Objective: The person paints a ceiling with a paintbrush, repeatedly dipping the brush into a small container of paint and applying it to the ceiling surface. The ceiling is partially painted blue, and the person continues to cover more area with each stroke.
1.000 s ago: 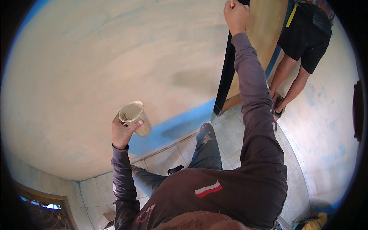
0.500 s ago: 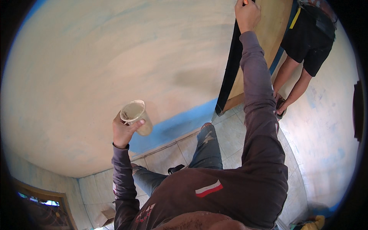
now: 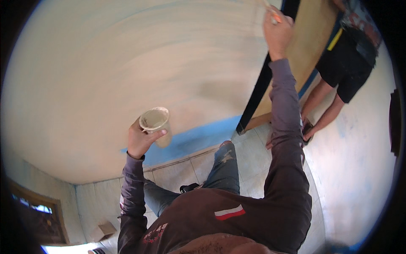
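Observation:
My left hand (image 3: 139, 142) is wrapped round a translucent plastic cup (image 3: 167, 136), its thumb on the near side. Pale paint-like residue coats the cup's rim and inside. With my right arm stretched far up, my right hand (image 3: 278, 38) is closed on a slim paintbrush (image 3: 275, 17) with an orange part on its handle. The brush's tip runs toward the top edge and is hard to make out. It is close to the wall (image 3: 169, 59), which is cream with faint bluish streaks and a blue band (image 3: 186, 142) low down, beside the dark door frame.
Right of my brush stands a wooden door (image 3: 311, 38) with a black frame edge (image 3: 256, 101). Beyond it another person (image 3: 347, 63) in black shorts stands close to my right arm. Tiles (image 3: 249, 148) cover the floor; a cardboard box (image 3: 103, 230) lies at lower left, near a wood-framed window (image 3: 46, 216).
My right hand has come down a little and slightly right, bringing more of the paintbrush into view. The cup in my left hand sits slightly higher and farther right.

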A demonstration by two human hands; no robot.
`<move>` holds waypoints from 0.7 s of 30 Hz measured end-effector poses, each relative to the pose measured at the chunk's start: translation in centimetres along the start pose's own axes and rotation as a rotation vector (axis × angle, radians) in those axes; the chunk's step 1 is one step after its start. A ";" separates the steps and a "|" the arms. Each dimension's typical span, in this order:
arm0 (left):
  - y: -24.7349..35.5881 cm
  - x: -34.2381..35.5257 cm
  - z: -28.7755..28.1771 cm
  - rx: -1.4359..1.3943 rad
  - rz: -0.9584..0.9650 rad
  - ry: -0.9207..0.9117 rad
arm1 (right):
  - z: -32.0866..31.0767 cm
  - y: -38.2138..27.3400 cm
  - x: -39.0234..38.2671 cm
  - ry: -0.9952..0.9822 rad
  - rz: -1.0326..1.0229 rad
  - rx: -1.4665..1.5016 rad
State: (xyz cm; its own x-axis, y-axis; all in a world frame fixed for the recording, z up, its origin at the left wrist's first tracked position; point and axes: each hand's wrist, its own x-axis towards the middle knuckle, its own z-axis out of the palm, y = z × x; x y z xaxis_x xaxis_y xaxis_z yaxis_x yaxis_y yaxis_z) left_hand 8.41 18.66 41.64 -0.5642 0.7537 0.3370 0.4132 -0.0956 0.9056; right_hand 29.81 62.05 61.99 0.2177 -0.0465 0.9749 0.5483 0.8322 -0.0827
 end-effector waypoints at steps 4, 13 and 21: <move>-0.1 0.3 0.2 0.011 0.017 0.011 | 0.2 4.8 0.0 0.014 0.027 -0.116; 0.0 0.1 0.1 -0.038 -0.016 0.013 | 3.4 0.6 -2.8 -0.126 0.041 -0.218; -0.1 0.1 -0.1 -0.045 -0.031 -0.004 | 2.5 -11.1 -2.1 -0.111 0.030 0.035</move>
State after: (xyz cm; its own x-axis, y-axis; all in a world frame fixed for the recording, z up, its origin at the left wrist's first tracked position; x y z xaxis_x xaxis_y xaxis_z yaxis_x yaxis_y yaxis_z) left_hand 8.24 18.72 41.57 -0.5733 0.7593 0.3079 0.3631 -0.1014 0.9262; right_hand 21.22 54.28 61.40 0.1419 0.0388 0.9891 0.5138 0.8512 -0.1071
